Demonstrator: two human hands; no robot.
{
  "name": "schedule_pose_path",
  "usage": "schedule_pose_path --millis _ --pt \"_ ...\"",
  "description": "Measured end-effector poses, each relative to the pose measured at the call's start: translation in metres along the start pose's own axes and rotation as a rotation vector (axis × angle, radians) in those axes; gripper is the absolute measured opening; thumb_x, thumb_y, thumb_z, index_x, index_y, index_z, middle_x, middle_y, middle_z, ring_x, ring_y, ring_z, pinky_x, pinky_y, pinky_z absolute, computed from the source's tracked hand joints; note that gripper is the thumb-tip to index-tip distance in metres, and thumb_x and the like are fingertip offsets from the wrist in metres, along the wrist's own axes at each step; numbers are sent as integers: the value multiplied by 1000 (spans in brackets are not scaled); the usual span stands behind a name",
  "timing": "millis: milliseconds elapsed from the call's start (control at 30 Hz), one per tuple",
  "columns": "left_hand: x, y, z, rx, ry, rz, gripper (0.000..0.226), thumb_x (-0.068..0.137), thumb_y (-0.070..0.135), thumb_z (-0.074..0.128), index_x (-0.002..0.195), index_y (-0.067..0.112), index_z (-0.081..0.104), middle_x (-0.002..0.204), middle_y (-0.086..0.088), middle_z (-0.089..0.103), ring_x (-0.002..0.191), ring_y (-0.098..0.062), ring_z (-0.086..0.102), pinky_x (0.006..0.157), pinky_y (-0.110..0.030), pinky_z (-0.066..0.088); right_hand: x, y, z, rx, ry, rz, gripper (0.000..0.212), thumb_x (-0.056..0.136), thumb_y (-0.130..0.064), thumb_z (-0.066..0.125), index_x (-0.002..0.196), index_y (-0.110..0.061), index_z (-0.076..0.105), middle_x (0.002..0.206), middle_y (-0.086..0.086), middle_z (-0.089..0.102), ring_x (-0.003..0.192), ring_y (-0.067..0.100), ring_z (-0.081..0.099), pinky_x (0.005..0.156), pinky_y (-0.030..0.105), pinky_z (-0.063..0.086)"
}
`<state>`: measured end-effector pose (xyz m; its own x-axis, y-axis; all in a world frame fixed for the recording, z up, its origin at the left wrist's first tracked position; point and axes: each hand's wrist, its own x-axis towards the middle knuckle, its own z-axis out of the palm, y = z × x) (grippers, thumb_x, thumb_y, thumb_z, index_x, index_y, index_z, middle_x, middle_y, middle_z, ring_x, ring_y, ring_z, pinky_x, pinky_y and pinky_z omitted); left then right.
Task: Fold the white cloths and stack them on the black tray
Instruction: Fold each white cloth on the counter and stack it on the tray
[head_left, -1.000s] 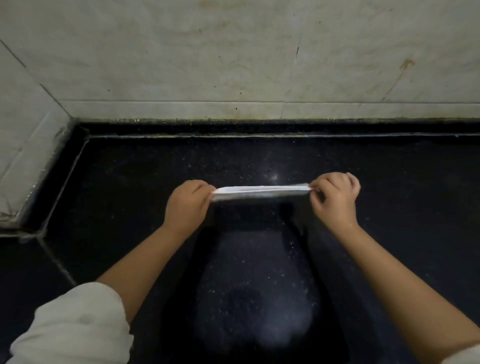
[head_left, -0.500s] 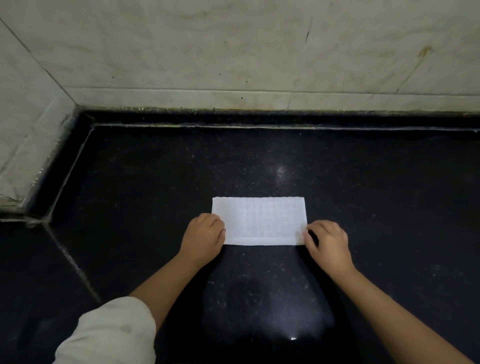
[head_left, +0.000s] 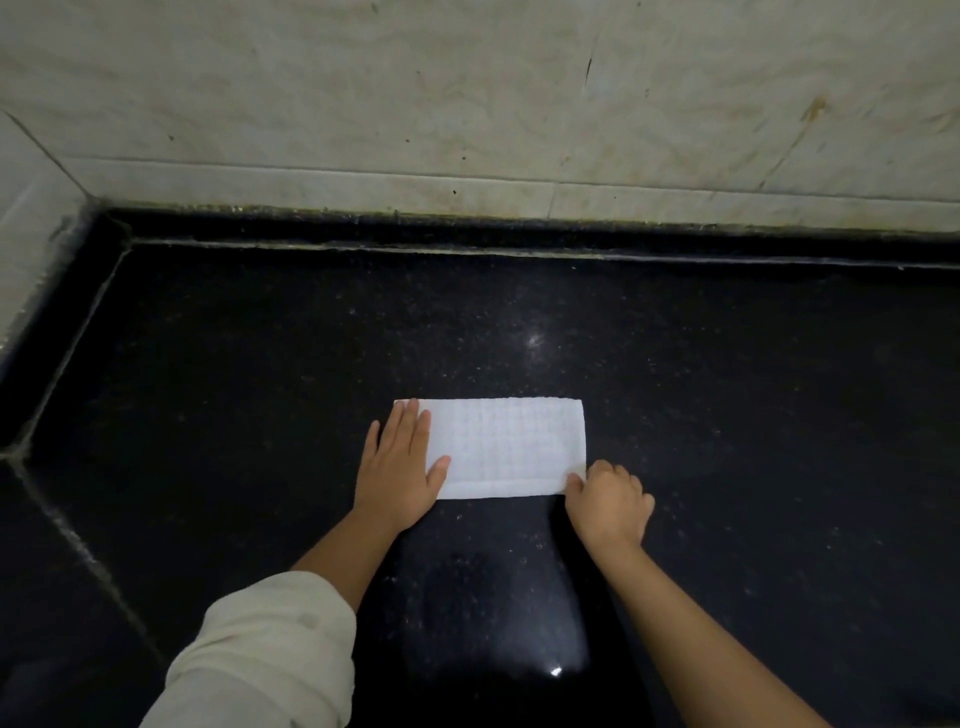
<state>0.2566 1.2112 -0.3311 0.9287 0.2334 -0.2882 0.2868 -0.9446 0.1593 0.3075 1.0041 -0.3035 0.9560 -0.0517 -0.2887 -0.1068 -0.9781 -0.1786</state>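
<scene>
The white cloth (head_left: 506, 448) is down flat on the black table (head_left: 753, 415) now, no longer held up taut, and the left hand (head_left: 400, 467) spreads open to press its left end while the right hand (head_left: 608, 501) pinches the near right corner, ready for another fold.

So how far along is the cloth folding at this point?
Done: one white cloth lies flat, folded into a rectangle. In hand: the left hand presses its left end while the right hand pinches the near right corner. Left: stacking; no tray or other cloths are in view.
</scene>
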Motion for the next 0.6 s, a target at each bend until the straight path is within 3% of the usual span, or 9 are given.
schedule_pose_path --millis 67,133,200,267,333,433,500,600 --pt "0 0 0 -10 -1 -4 65 98 43 25 149 13 -2 158 -5 -9 146 -19 -10 118 -37 -6 0 -1 -4 78 9 -14 21 93 -24 44 88 -6 54 96 12 63 92 27 56 79 34 40" --pt "1 -1 2 -25 -2 -8 65 98 45 23 149 13 -2 158 -5 -10 146 -19 -10 118 -38 -7 -1 -6 -9 264 3 -25 17 91 -17 48 77 -7 46 78 8 58 75 25 55 62 31 41" --pt "1 -3 2 -45 1 9 70 92 53 8 149 13 -2 158 -5 -9 146 -18 -11 118 -38 -7 -4 -18 -17 461 27 -49 17 87 -11 52 72 -9 44 67 2 51 67 21 50 50 25 35" --pt "-3 -8 1 -129 48 7 88 74 57 -8 149 12 4 159 -5 -3 146 -18 -7 118 -40 -5 -10 -37 -25 598 112 -126 26 83 -8 57 63 -17 42 61 -3 47 65 19 48 49 20 32" --pt "-10 -19 -2 -202 120 -48 93 70 55 -10 148 10 12 158 -5 6 147 -19 -1 119 -40 0 -19 -66 -30 640 179 -251 27 81 -7 60 63 -20 44 60 -11 44 68 17 47 55 21 34" --pt "-27 -44 -8 -247 190 -150 91 73 53 -7 146 8 21 157 -7 13 146 -20 3 118 -38 2 -38 -111 -16 567 230 -440 4 76 -5 66 77 -7 62 70 -6 59 72 18 51 71 30 38" --pt "-40 -62 -9 -276 243 -192 86 77 52 1 142 4 31 154 -11 22 145 -23 11 118 -43 8 -49 -129 14 363 219 -584 15 62 -7 75 71 -10 63 68 2 65 65 22 59 63 31 43" --pt "-59 -84 -9 -274 273 -235 79 81 49 9 136 2 42 150 -15 33 142 -27 20 115 -46 16 -59 -131 52 85 132 -690 27 44 -17 82 63 -19 63 63 -4 62 55 17 59 50 26 45"
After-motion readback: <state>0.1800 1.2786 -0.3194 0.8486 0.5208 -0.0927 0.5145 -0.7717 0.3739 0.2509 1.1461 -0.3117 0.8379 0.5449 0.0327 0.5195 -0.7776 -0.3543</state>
